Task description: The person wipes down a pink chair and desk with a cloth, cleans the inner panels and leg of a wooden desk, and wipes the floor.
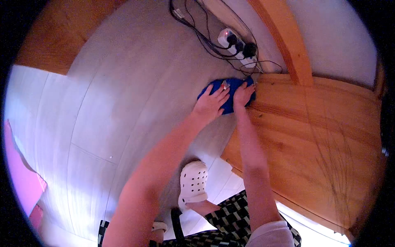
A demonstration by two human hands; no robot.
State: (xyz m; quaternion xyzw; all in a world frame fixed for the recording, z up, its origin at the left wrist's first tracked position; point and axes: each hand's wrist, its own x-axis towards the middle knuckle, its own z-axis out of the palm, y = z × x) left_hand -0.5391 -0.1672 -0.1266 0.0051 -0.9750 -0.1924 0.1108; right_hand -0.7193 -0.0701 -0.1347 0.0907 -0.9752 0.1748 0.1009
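Observation:
A blue cloth [228, 108] lies bunched on the pale wood-look floor, beside the orange wooden panel at its right. My left hand [209, 103] rests on the cloth's left part, palm down with its fingers spread. On the right part of the cloth, my right hand [243, 95] lies flat with its fingers extended, close to the wooden panel. A small red and white item [224, 86] shows at the fingertips of my left hand; what it is cannot be made out.
A white power strip [225, 38] with black plugs and tangled black cables [201, 38] lies beyond the cloth. The wooden panel [304, 123] fills the right side. A wooden piece [53, 37] stands upper left, a pink object [24, 177] lower left. A white clog [194, 180] is below.

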